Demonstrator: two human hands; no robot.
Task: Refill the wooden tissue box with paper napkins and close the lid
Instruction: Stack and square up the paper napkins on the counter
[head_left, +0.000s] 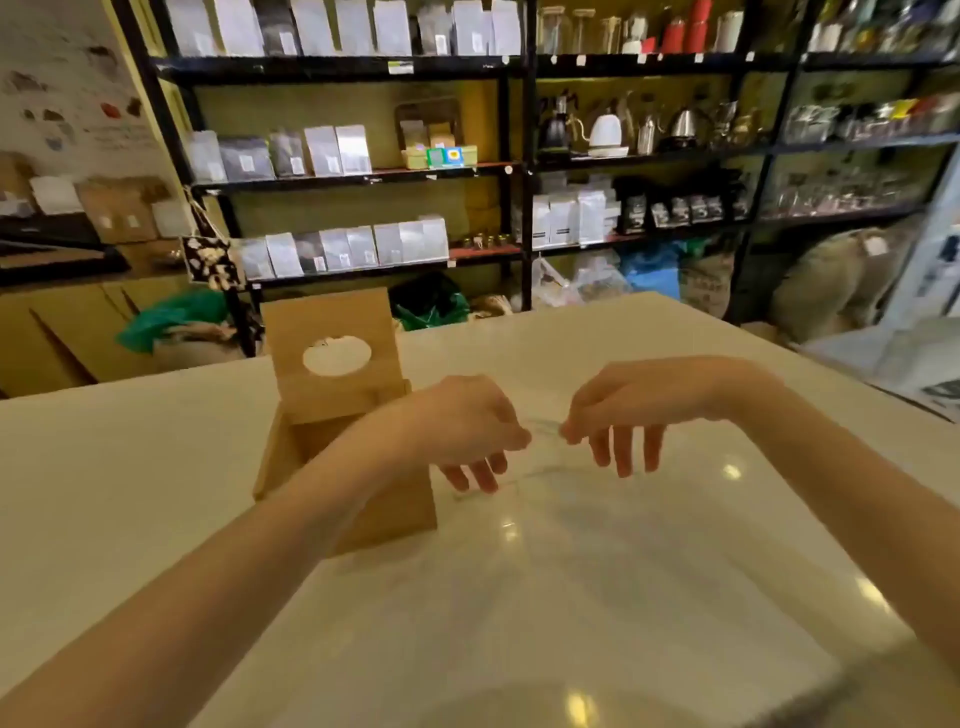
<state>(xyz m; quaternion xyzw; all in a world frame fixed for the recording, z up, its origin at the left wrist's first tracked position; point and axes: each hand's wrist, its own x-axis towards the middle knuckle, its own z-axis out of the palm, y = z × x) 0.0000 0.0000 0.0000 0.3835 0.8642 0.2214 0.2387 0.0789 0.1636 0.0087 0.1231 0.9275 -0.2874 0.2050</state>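
Observation:
The wooden tissue box (400, 512) stands on the white table, left of centre, partly hidden by my left forearm. Its lid (332, 395), with an oval hole in it, stands upright and open at the back. To the right of the box, my left hand (462, 426) and my right hand (623, 405) face each other. Each pinches the top of a clear plastic wrapping (543, 431) with thumb and forefinger. Below the hands lies a pale, blurred white bulk (571, 545) that looks like a wrapped pack of paper napkins; its edges are hard to tell from the table.
The white table (130, 493) reaches a far edge behind the box and a right edge by a white appliance (930, 332). Behind it stand black shelves (524, 171) with bags, kettles and jars. Sacks and green bags lie on the floor.

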